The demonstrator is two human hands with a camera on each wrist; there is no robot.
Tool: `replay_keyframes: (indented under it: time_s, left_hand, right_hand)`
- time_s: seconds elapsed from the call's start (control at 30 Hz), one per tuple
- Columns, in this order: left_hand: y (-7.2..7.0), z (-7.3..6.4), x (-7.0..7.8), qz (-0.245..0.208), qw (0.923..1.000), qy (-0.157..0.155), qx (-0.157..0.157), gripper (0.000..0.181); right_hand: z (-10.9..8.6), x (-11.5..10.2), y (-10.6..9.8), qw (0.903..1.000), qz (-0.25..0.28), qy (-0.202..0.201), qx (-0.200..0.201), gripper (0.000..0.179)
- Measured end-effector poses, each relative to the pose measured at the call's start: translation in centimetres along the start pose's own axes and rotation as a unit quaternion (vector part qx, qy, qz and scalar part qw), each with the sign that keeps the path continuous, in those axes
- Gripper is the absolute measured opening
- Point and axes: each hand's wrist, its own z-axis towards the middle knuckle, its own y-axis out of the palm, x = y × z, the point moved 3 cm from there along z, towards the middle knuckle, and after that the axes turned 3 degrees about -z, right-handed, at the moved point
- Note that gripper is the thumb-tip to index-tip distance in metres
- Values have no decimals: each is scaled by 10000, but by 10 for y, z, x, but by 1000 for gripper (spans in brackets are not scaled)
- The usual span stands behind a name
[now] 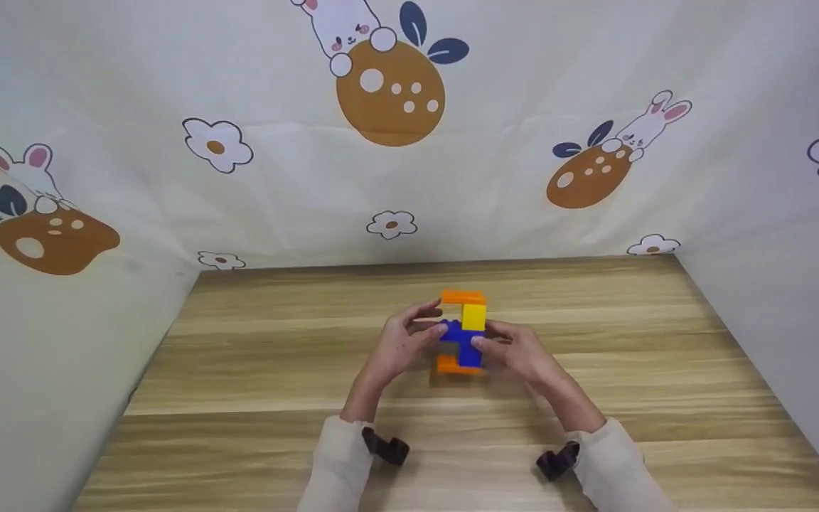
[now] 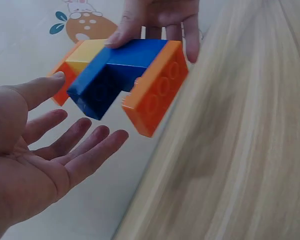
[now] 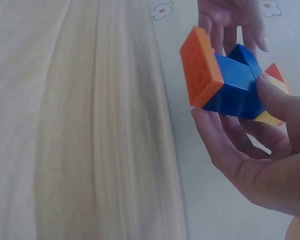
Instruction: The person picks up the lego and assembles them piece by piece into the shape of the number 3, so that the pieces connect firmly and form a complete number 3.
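Several toy building bricks are joined into one stepped piece above the table. A yellow brick sits between an orange brick at the far end and blue bricks in the middle. Another orange brick caps the near end, its hollow underside facing outward. My right hand holds the piece, thumb on the blue part and fingers beneath, as the right wrist view shows. My left hand is beside it with fingers spread. Its thumb tip is close to the protruding blue brick; whether it touches, I cannot tell.
The wood-grain table extends below both hands. A pale cloth with rabbits, brown fruit and flowers rises behind and at both sides. A black wrist mount is on the left sleeve, and another black mount on the right.
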Motion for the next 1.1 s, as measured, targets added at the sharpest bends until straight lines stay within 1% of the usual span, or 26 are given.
replay_keyframes:
  time_s: [0.13,0.2,0.3,0.37,0.43,0.53,0.6,0.7,0.8,0.93,1.0,1.1]
  left_hand:
    - [3,0,-3,110,9998,32,-177,48]
    - [4,1,-4,145,9997,31,-190,48]
    - [4,2,-6,174,9997,8,-143,49]
    - [4,2,-8,205,9997,-109,-101,51]
    - [3,2,-11,239,9993,-291,-70,53]
    - [4,3,-15,237,9984,-514,-83,53]
    - [6,4,-18,273,9980,-552,-104,50]
    - [8,5,-22,342,9978,-540,-158,45]
    - [10,5,-26,274,9976,-612,-192,46]
    - [9,5,-29,113,9966,-739,-359,58]
    - [9,5,-29,216,9960,-727,-464,66]
    - [9,5,-32,481,9948,-679,-590,72]
  right_hand:
    - [1,0,0,9994,342,85,60,56]
    - [2,1,0,9988,382,222,215,56]
    - [4,3,0,9982,287,331,403,58]
    - [6,5,0,9975,245,395,524,58]
    - [7,6,0,9963,247,477,665,58]
    - [8,9,-1,9942,406,577,816,57]
    - [8,12,-2,9926,515,670,876,57]
    - [8,15,-3,9905,718,796,858,56]
    - [8,18,-4,9891,888,872,787,56]
    - [10,19,-3,9893,1082,800,574,56]
    - [11,20,-2,9892,1208,717,408,57]
    - [12,22,0,9889,1326,647,176,61]
